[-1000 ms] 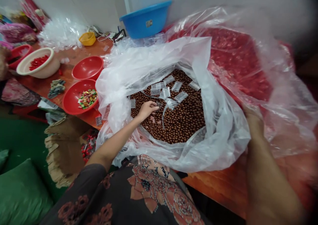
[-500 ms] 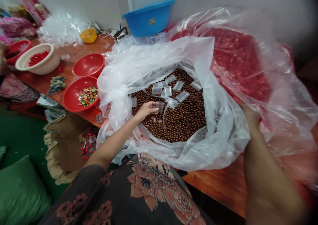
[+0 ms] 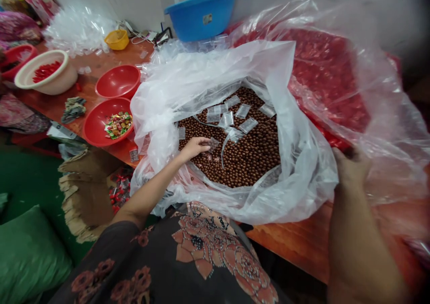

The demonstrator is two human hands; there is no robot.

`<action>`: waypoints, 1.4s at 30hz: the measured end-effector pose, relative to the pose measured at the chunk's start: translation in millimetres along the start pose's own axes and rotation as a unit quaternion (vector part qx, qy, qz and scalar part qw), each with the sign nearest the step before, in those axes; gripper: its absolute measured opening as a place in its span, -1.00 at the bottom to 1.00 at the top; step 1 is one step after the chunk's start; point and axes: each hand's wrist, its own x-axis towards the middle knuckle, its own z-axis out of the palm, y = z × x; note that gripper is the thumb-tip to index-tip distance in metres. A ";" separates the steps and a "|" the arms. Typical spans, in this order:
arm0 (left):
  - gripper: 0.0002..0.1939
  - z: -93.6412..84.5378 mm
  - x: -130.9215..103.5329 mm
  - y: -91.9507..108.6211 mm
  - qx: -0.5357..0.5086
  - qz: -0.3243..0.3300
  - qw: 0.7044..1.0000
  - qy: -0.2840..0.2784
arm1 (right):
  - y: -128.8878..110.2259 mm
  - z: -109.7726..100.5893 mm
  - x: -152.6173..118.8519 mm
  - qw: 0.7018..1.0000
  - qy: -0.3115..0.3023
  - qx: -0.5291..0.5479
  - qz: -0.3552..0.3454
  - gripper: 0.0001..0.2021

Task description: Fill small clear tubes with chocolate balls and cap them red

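A large clear plastic bag (image 3: 208, 71) lies open on the orange table, filled with small brown round candies (image 3: 248, 156). Several small clear pouches (image 3: 242, 110) lie on top of the candies. My left hand (image 3: 195, 146) rests on the candies at the bag's left side, fingers pinched on a small clear pouch (image 3: 212, 143). My right hand (image 3: 351, 167) is at the right, gripping the edge of a second big clear bag (image 3: 339, 89) full of red pieces. My patterned dark sleeve fills the foreground.
Two red bowls stand to the left, one empty (image 3: 118, 81), one with wrapped sweets (image 3: 106, 127). A cream bowl (image 3: 45, 74) with red pieces, a yellow cup (image 3: 116, 39), a blue basin (image 3: 203, 13) and heaped clear pouches (image 3: 79, 28) sit farther back. Cardboard (image 3: 85, 196) and a green cushion lie below.
My left hand has closed on a small pouch atop the candies. My right hand shifted slightly right and down along the red-filled bag. The view tilted a little.
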 end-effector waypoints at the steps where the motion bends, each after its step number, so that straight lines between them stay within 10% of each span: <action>1: -0.70 -0.4 1.8 -0.9 0.044 0.006 0.999 0.007 | -5.4 -2.7 -7.8 0.995 0.026 0.092 0.009 -0.65; 5: -0.73 1.8 11.7 0.1 0.169 0.007 0.986 0.007 | -31.9 -24.3 -40.9 0.914 0.038 0.396 0.076 -0.69; 18: -0.75 18.9 31.5 11.0 0.144 -0.017 0.989 0.005 | -109.7 -69.3 -148.0 0.871 -0.083 0.463 0.141 -0.37; 31: -0.52 -0.1 -49.1 26.3 -0.184 -0.021 0.979 -0.083 | -158.8 14.4 -191.9 0.862 -0.328 0.374 0.097 -0.67; 42: -0.60 19.6 -88.1 37.5 -0.150 -0.040 0.980 -0.121 | -188.7 59.7 -196.0 0.893 -0.342 0.279 -0.090 -0.76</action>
